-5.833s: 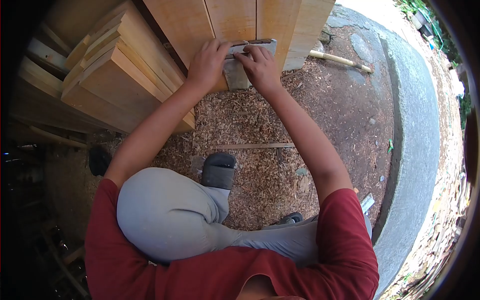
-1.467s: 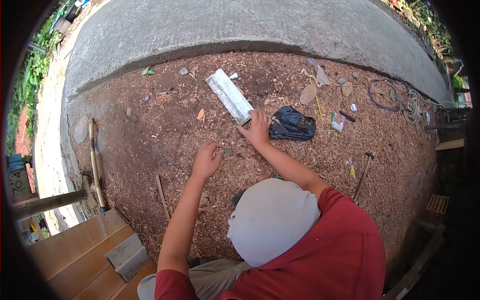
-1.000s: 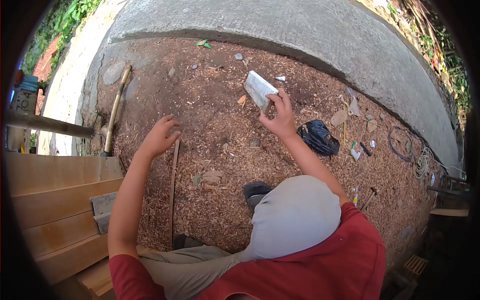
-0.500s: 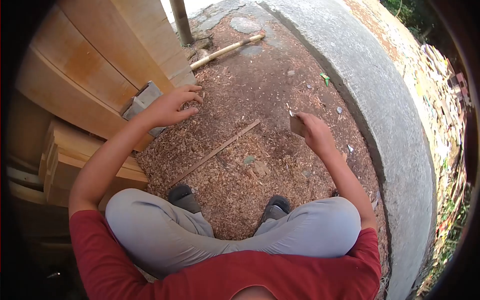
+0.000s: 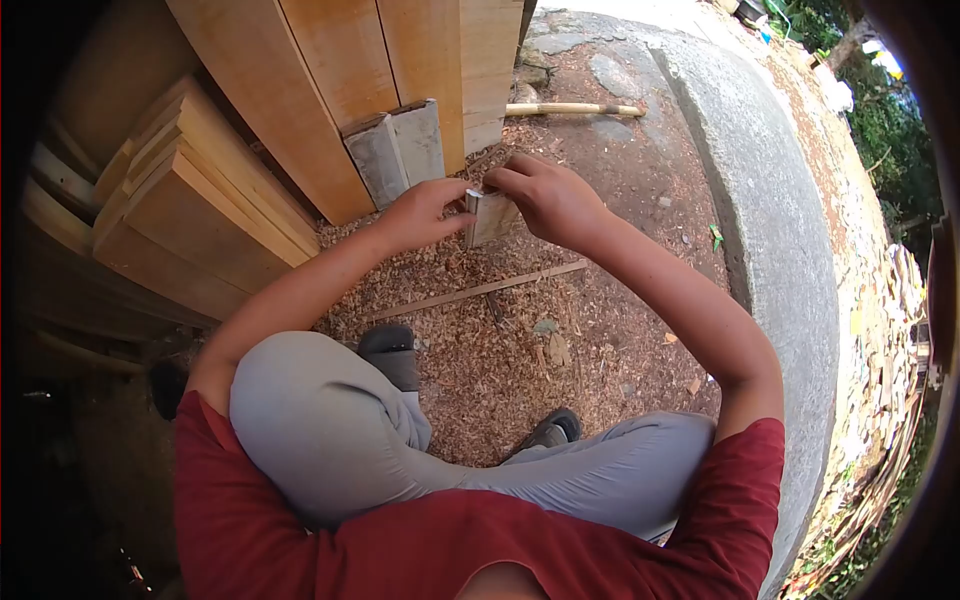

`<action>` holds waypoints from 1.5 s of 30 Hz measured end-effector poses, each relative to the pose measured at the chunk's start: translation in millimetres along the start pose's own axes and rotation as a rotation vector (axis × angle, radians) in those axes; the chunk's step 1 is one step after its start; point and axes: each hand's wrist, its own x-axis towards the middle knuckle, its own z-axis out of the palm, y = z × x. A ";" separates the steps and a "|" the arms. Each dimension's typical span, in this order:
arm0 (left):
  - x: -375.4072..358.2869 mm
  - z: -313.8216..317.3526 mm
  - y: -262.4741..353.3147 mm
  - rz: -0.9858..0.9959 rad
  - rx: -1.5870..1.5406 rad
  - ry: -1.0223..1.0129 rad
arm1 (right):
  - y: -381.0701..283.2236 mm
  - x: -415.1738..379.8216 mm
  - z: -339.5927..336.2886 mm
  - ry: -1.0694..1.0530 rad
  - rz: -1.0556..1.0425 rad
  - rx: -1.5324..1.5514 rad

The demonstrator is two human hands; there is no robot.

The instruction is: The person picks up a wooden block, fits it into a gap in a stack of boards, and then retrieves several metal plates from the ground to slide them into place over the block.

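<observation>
A small flat rectangular packet [image 5: 494,222], brownish with a pale left edge, is held upright in front of me between both hands. My left hand [image 5: 428,212] is closed on its left edge, thumb and fingertips pinching it. From the upper right, my right hand [image 5: 555,200] is closed on the packet's top, its fingers bent downward. Those fingers partly hide the top edge, and I cannot make out whether a smaller thing is between them. Just behind the left hand stand grey blocks [image 5: 395,150] against upright wooden boards [image 5: 350,60].
Stacked boards [image 5: 205,200] lie at the left. A thin wooden strip [image 5: 480,290] crosses the shaving-covered ground [image 5: 480,380] before my feet. Farther off lies a bamboo pole [image 5: 575,109]. A concrete kerb [image 5: 770,200] runs along the right.
My right hand has brought the packet leftward to my left hand, which has closed on its edge. The view has turned left, showing more of the boards.
</observation>
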 end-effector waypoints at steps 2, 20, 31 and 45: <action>-3.0 -11.4 -15.3 -0.056 -0.015 0.073 | 3.7 31.0 10.8 0.002 -0.014 0.002; -36.2 -72.4 -87.8 -0.200 0.893 0.223 | 60.2 150.5 123.7 0.212 0.025 0.024; -27.1 -66.9 -79.7 -0.303 1.145 0.230 | 55.9 145.1 149.9 0.346 0.022 -0.225; -25.4 -69.0 -81.9 -0.316 1.143 0.178 | 65.3 157.2 159.5 0.433 0.131 -0.068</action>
